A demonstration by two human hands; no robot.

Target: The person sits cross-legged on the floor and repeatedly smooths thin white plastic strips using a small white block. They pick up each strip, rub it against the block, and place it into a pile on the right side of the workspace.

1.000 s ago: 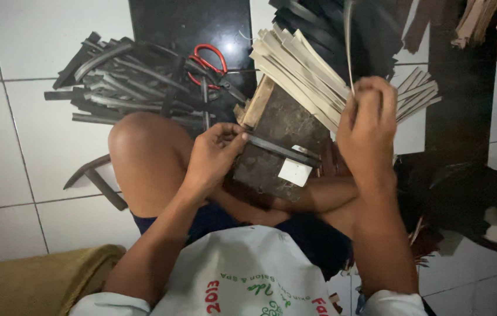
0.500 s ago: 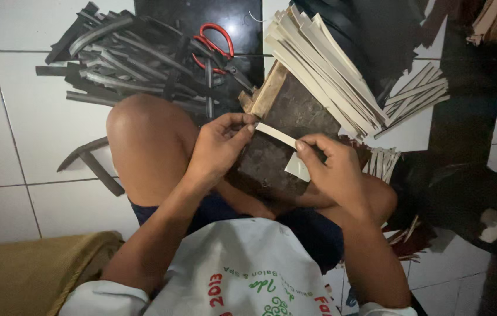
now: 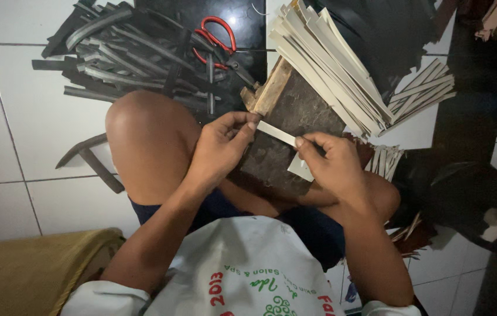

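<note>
I sit on a tiled floor with a dark wooden block (image 3: 289, 134) in front of my legs. My left hand (image 3: 220, 146) and my right hand (image 3: 331, 161) pinch the two ends of a short pale strip (image 3: 276, 133) and hold it level just above the block. A small pale piece (image 3: 300, 168) lies on the block under my right hand. A stack of long pale strips (image 3: 330, 67) rests across the block's far end.
A heap of dark strips (image 3: 125, 52) lies on the floor at the upper left, with red-handled scissors (image 3: 218, 41) beside it. More pale strips (image 3: 421, 93) fan out at the right. A yellow cloth (image 3: 20, 275) sits at the lower left.
My right hand came down from the stack of pale strips to the block. Both hands now hold a short pale strip between them; the view has shifted slightly.
</note>
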